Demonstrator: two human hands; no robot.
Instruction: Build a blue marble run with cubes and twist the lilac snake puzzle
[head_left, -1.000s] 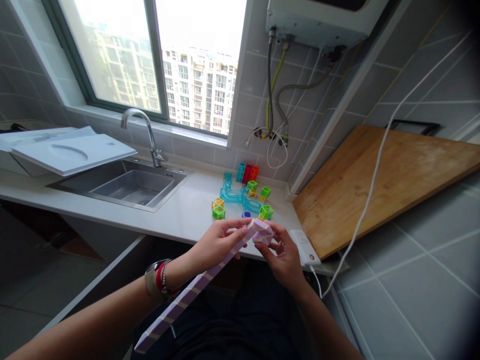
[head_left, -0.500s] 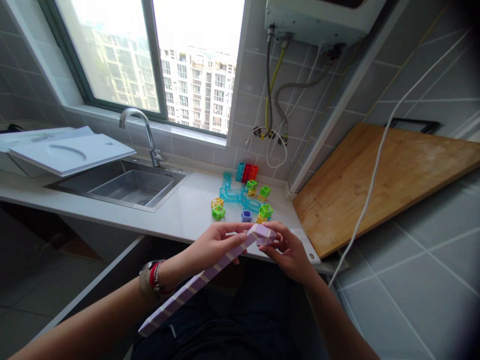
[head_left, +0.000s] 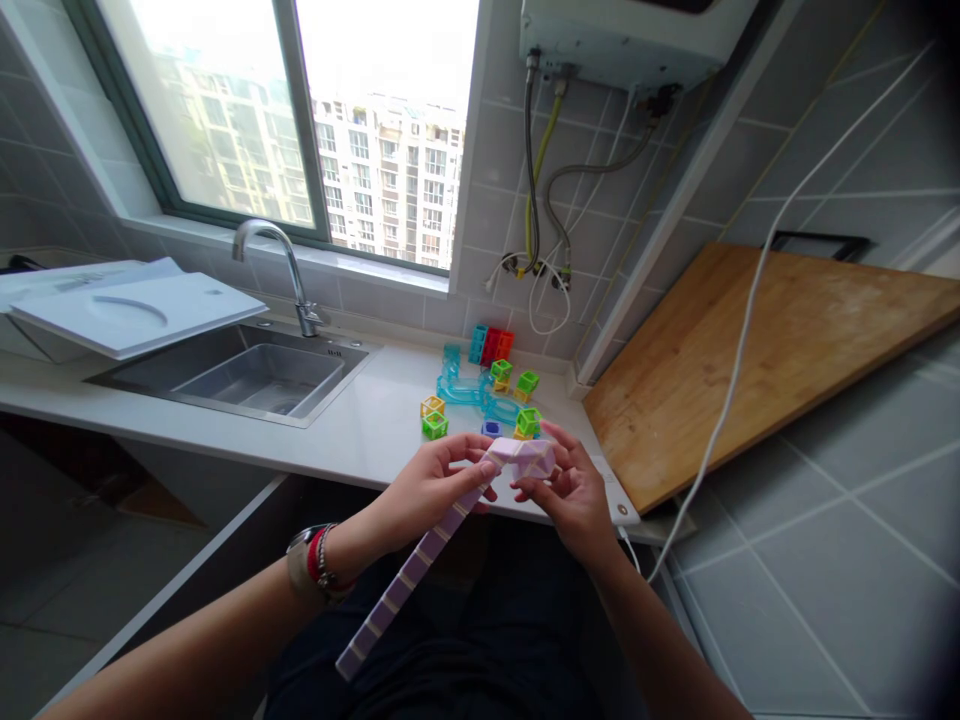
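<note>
Both hands are up in front of the counter (head_left: pixel 375 420), and between them is a purple folding toy (head_left: pixel 420 560), a long chain of lilac segments with pale stripes. The left hand (head_left: pixel 435 485) is closed round the chain just below its top, thumb pressed on the upper side. The right hand (head_left: pixel 574 495) pinches the bent top end, fingers curled over the folded segments. The two hands are close together, nearly touching. The rest of the toy hangs straight and slants down to the left, above the person's dark lap, clear of the counter's edge.

On the left wrist sit a watch and red bands (head_left: pixel 315 570).

Just beyond the hands, on the counter, lies a scatter of small coloured blocks (head_left: pixel 435 425): green and yellow open cubes, and a light blue curved track (head_left: pixel 465 385) among them. Red and blue pieces (head_left: pixel 493 345) stand against the tiled wall.

Further left is the steel sink (head_left: pixel 352 352); its basin shows plain metal, though the near corner is hard to read from this angle. A curved tap (head_left: pixel 277 265) rises behind it, and a white board (head_left: pixel 135 310) rests partly over its left side.

On the right, a wooden board (head_left: pixel 750 350) leans by the wall, with a white cable (head_left: pixel 742 330) running across it.
</note>
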